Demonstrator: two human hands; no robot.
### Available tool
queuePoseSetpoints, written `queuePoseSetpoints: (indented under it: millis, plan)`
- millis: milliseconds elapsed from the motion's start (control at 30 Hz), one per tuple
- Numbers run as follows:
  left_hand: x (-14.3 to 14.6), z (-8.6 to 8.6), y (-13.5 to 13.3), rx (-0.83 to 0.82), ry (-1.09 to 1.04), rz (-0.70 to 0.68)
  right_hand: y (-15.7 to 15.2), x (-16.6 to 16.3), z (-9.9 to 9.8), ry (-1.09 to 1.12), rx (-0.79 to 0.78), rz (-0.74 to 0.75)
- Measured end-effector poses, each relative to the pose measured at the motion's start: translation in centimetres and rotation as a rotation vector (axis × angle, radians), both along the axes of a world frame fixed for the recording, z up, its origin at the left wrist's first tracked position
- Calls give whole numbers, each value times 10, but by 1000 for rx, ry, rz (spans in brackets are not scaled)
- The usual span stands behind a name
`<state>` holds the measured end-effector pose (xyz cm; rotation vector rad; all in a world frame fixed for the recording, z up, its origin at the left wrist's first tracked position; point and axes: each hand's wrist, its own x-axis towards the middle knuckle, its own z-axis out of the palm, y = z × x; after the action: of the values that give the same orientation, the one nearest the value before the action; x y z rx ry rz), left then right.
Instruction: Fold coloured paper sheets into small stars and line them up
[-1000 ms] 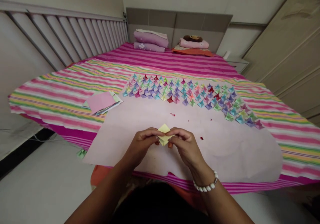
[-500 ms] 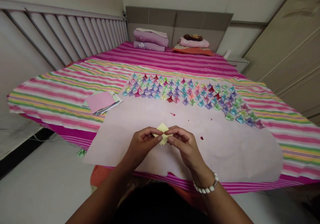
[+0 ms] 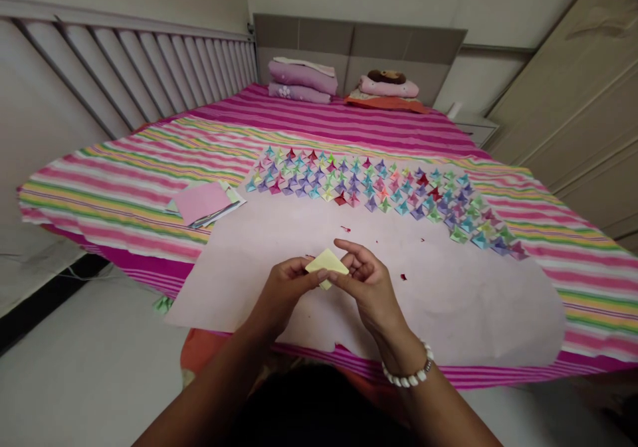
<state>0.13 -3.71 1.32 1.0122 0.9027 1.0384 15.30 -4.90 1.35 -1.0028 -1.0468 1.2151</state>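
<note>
A small folded yellow paper [image 3: 326, 264] is held between both hands just above a large pale pink sheet [image 3: 448, 294] spread on the bed. My left hand [image 3: 286, 284] pinches the paper's left corner. My right hand [image 3: 366, 284], with a white bead bracelet at the wrist, grips it from the right, its index finger raised over the fold. Beyond the hands, several small folded paper pieces [image 3: 369, 184] in many colours lie in rows across the sheet.
A stack of square coloured papers [image 3: 202, 202], pink on top, lies left on the striped bedspread [image 3: 124, 181]. Folded blankets [image 3: 302, 78] and a pillow with a soft toy [image 3: 386, 87] rest at the headboard. A wardrobe [image 3: 573, 95] stands right, a slatted rail [image 3: 139, 68] left.
The yellow paper has turned flatter, now showing a broad triangular face. My right hand's fingers have loosened and lifted, the index finger rising above the fold; both hands stay in place.
</note>
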Motion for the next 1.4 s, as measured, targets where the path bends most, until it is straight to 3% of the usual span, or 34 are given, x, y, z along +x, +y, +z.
queuePoseSetpoints:
  millis: [233,400,667,833,1100,1267,1400]
  plan:
    - [-6,2,2,37,134,36,0,3,-2,32,-35,15]
    - [-6,2,4,5,115,59,1,5,-4,69,-74,28]
    - [8,-4,-4,-91,-94,1,0,0,-10,67,-23,-140]
    - [6,-1,0,-244,-247,68,-2,3,-9,129,8,-39]
    - [2,-2,-4,-538,-533,-231,3,9,-5,337,-72,320]
    - [5,-10,-10,-617,-623,-323,4,5,-8,342,-85,324]
    - [4,-9,-7,-548,-492,-359,6,7,-8,351,-92,287]
